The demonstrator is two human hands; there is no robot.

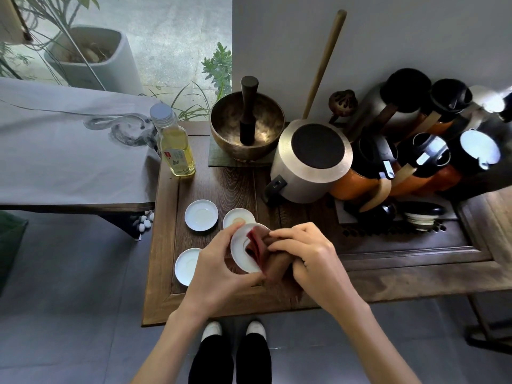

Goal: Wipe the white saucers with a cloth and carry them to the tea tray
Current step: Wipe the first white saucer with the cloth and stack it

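Note:
My left hand (219,266) grips a white saucer (240,246) by its rim, tilted on edge above the dark wooden table (221,187). My right hand (307,256) presses a folded reddish-brown cloth (259,246) into the saucer's face. Three more white saucers lie flat on the table: one at the far left (201,215), one just behind the held saucer (238,218), and one at the near left (186,266), partly hidden by my left hand.
A bottle of yellow oil (176,145) stands at the table's back left. Behind are a metal bowl with a dark mallet (246,126), a round metal canister (311,162) and several kettles and pots (415,151) at the right. A cloth-covered table (69,148) stands to the left.

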